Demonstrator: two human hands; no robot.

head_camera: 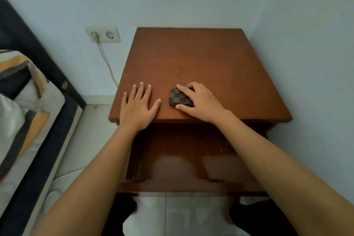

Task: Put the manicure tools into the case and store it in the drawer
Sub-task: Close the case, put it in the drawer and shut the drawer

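A small closed case (179,97) with a brown checkered cover lies on the wooden nightstand top (201,59), near its front edge. My right hand (199,100) rests over the case's right part, fingers and thumb wrapped around its ends. My left hand (138,104) lies flat on the top to the left of the case, fingers spread, holding nothing. Below the top the drawer (183,161) stands pulled out toward me; its dark inside shows nothing I can make out. No loose manicure tools are visible.
The nightstand sits in a corner of pale walls. A double wall socket (103,34) with a white cable plugged in is at the left. A bed (28,111) with striped bedding fills the left side. My knees show at the bottom over a tiled floor.
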